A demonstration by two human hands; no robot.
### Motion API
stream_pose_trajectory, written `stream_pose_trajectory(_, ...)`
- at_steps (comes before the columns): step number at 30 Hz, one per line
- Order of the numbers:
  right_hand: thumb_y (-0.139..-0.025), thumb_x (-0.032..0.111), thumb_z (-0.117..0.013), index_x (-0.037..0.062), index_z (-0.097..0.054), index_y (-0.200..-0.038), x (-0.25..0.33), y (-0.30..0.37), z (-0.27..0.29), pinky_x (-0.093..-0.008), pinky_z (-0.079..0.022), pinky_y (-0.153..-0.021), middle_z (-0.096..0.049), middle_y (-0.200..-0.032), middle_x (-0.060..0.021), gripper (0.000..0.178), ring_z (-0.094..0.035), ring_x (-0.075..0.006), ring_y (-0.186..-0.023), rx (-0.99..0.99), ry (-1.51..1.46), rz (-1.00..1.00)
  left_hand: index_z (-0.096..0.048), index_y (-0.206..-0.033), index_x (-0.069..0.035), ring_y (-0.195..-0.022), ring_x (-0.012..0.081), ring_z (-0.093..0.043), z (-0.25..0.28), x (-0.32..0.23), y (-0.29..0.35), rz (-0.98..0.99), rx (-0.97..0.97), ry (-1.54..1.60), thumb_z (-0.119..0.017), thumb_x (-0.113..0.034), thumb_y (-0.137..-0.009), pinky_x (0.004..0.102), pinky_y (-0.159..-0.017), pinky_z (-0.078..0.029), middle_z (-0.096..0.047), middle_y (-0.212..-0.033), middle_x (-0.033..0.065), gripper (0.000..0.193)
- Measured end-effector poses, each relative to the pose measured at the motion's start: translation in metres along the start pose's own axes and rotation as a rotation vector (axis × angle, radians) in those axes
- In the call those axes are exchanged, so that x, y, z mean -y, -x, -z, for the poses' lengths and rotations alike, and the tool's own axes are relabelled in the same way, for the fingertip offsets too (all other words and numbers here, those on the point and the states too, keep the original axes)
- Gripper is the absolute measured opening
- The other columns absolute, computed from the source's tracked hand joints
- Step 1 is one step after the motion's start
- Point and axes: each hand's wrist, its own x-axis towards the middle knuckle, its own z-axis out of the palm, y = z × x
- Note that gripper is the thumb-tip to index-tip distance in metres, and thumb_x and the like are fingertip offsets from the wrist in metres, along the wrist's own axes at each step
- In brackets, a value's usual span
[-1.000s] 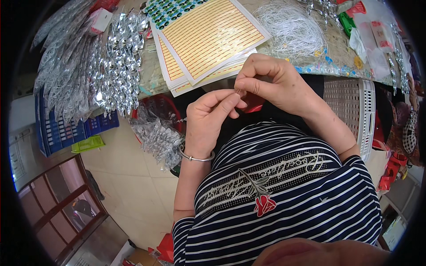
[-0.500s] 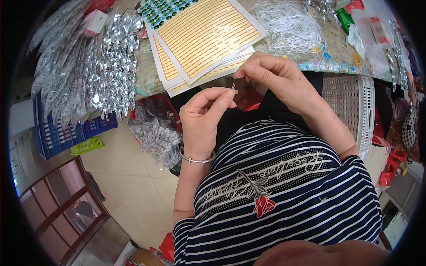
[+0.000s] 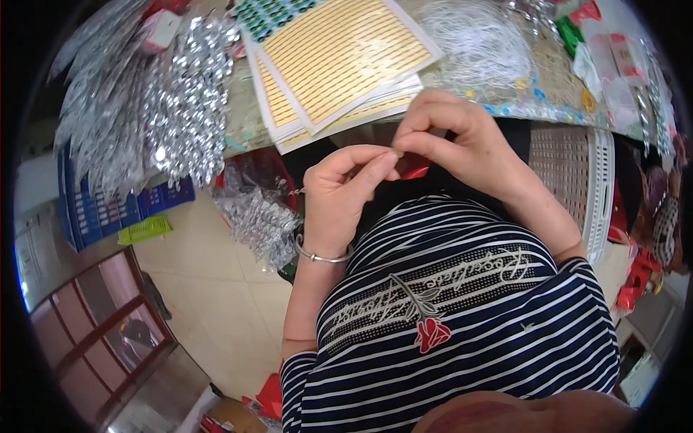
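Note:
My left hand (image 3: 345, 182) and my right hand (image 3: 456, 141) meet at the fingertips in front of my striped shirt, just off the table's near edge. Thumb and forefinger of my left hand are pinched together on a thin pale string, its ends now hidden among the fingers. The right thumb and forefinger press together right against the left fingertips; what they grip is too small to make out. A short silvery twisted piece (image 3: 297, 192) shows just left of my left hand, and I cannot tell whether it hangs from it.
Printed sticker sheets (image 3: 346, 61) lie stacked on the table, left of a heap of white string (image 3: 476, 43). Silver strands (image 3: 189, 101) and clear-wrapped bundles (image 3: 101, 115) drape over the left edge. Below are a bag of silvery pieces (image 3: 260, 224) and a white basket (image 3: 598, 195).
My right hand has come down to my left, closing the gap between the fingertips. My left hand has shifted slightly right, and the string ends that stuck up from it are now covered.

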Motion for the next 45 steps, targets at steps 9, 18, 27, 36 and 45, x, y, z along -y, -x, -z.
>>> stream_pose_trajectory(9, -0.092, 0.009, -0.054, 0.0022, -0.051, -0.089, 0.011, 0.016, 0.011, -0.0259, -0.039, -0.075, -0.052, -0.083, -0.0061, 0.008, -0.050, -0.0162, -0.080, -0.029, 0.207, 0.009, -0.070, -0.093, 0.001, -0.077, 0.0096, -0.064, 0.012, 0.020, -0.002, -0.227, -0.021, -0.235, -0.067, -0.003, -0.083, 0.0206, -0.069, -0.050, -0.068, -0.085, 0.0049, 0.011)
stream_pose_trajectory(18, -0.096, 0.016, -0.051, 0.0048, -0.051, -0.088, 0.019, 0.014, -0.008, -0.0226, -0.040, -0.075, -0.062, -0.098, -0.0078, 0.013, -0.050, -0.0094, -0.079, -0.053, -0.390, -0.218, -0.068, -0.098, -0.001, -0.076, 0.0070, -0.062, 0.000, 0.022, 0.000, -0.194, -0.016, -0.021, -0.065, -0.007, -0.087, 0.0191, -0.062, -0.048, -0.067, -0.085, 0.0031, 0.013)
stream_pose_trajectory(27, -0.074, 0.001, -0.068, 0.0050, -0.058, -0.089, 0.012, 0.005, -0.011, -0.0369, -0.044, -0.084, -0.064, -0.104, -0.0088, 0.018, -0.057, -0.0287, -0.092, -0.018, 0.622, 0.414, -0.066, -0.098, 0.003, -0.075, 0.0079, -0.063, -0.004, 0.014, -0.001, -0.108, -0.019, 0.146, -0.063, -0.006, -0.088, 0.0202, -0.066, -0.052, -0.068, -0.085, 0.0065, 0.014)
stream_pose_trajectory(36, -0.071, 0.003, -0.071, 0.0058, -0.059, -0.089, 0.003, 0.006, -0.019, -0.0364, -0.043, -0.084, -0.062, -0.104, -0.0063, 0.021, -0.053, -0.0278, -0.095, -0.078, 0.562, 0.423, -0.066, -0.096, 0.002, -0.067, 0.0044, -0.051, -0.004, 0.016, -0.004, -0.049, -0.001, 0.248, -0.064, -0.009, -0.088, 0.0168, -0.059, -0.035, -0.066, -0.080, 0.0033, 0.014)
stream_pose_trajectory(45, -0.081, 0.005, -0.065, 0.0053, -0.058, -0.088, 0.006, 0.007, -0.013, -0.0332, -0.039, -0.086, -0.055, -0.097, -0.0081, 0.010, -0.051, -0.0252, -0.093, -0.131, 0.489, 0.360, -0.066, -0.094, 0.000, -0.067, 0.0048, -0.050, -0.005, 0.019, -0.004, -0.182, -0.033, 0.115, -0.064, -0.008, -0.088, 0.0177, -0.058, -0.034, -0.064, -0.080, 0.0027, 0.011)
